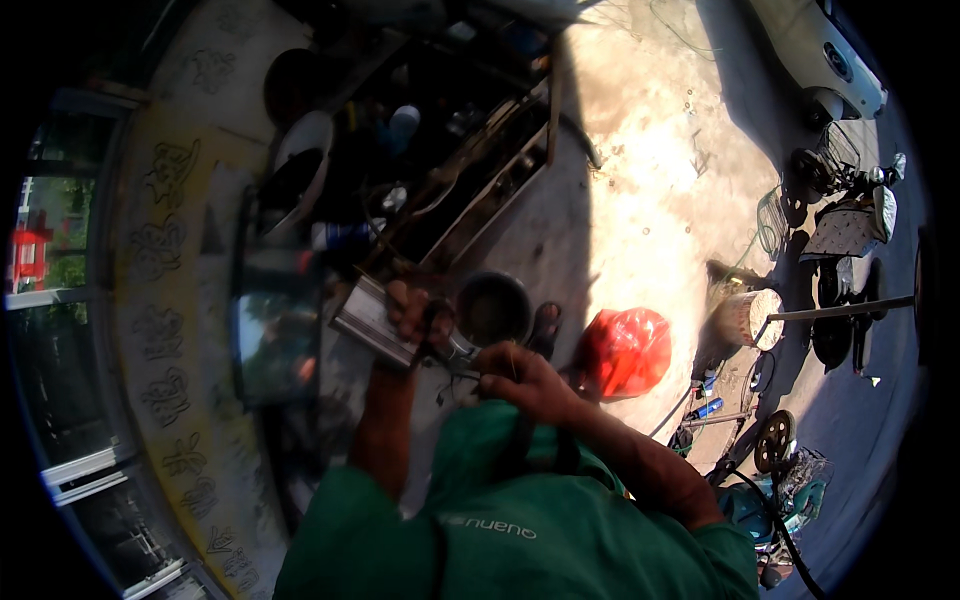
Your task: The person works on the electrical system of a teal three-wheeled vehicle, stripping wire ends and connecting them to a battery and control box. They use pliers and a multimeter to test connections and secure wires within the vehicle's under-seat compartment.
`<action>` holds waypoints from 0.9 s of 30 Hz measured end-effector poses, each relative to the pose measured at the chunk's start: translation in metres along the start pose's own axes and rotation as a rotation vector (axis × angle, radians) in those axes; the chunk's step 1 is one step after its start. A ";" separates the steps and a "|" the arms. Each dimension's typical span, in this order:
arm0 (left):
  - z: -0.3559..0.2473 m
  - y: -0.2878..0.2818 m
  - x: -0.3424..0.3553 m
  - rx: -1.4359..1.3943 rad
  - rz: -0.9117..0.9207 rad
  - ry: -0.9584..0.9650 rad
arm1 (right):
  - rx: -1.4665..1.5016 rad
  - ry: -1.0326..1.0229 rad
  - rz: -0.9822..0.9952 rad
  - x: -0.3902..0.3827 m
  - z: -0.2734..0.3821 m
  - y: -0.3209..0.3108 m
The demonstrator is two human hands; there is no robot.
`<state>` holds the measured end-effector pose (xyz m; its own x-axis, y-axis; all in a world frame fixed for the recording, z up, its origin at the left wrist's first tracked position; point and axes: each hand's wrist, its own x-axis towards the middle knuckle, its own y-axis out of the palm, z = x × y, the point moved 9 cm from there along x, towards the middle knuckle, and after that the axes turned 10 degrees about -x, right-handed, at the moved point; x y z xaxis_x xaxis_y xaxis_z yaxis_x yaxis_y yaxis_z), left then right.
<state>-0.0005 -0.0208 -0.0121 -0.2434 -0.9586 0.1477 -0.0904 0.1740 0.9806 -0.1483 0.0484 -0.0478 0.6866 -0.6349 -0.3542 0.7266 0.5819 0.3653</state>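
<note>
My left hand (410, 308) is closed around the edge of a silver, ribbed metal block (368, 318), which lies tilted in front of me. A dark part shows by its fingers, too dim to name. To its right, my right hand (522, 378) has its thumb and fingers pressed together. Between the two hands is a small greyish metal piece (462, 353); whether it is a tool or part of the block I cannot tell. Thin dark wires seem to hang below it. A dark round bucket (527, 300) stands just beyond my hands.
Ahead, a cluttered workbench or rack (500, 190) stands in shadow, with a pale basin (318, 135) at its left. On the right are a red plastic bag (628, 352), a white tub (752, 318), a parked scooter (850, 225) and a car (830, 60). Glass panes line the left.
</note>
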 end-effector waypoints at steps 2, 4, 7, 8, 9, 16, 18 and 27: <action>0.004 0.000 -0.006 -0.028 -0.014 -0.029 | -0.052 0.014 0.008 -0.001 0.008 0.001; 0.004 -0.006 -0.015 -0.048 0.017 -0.095 | -0.071 0.051 0.031 -0.001 -0.001 0.002; 0.004 -0.021 -0.026 0.041 0.018 -0.103 | -0.157 0.107 0.105 -0.005 -0.010 0.006; 0.004 -0.026 -0.029 0.001 -0.002 -0.087 | -0.122 0.137 0.097 -0.008 -0.012 0.006; 0.005 -0.031 -0.031 -0.042 -0.021 -0.071 | -0.139 0.163 0.109 -0.010 -0.015 0.006; 0.024 -0.022 -0.021 0.059 -0.027 -0.085 | -0.085 0.286 0.039 -0.024 -0.029 -0.007; 0.034 -0.019 -0.024 0.053 -0.067 -0.115 | -0.034 0.284 -0.012 -0.027 -0.033 -0.011; 0.061 -0.024 -0.022 0.168 -0.217 -0.135 | 0.118 0.294 -0.110 -0.048 -0.040 -0.023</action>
<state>-0.0517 0.0096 -0.0465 -0.3261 -0.9408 -0.0920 -0.3100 0.0145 0.9506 -0.1971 0.0853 -0.0736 0.5944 -0.5071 -0.6241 0.8008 0.4440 0.4020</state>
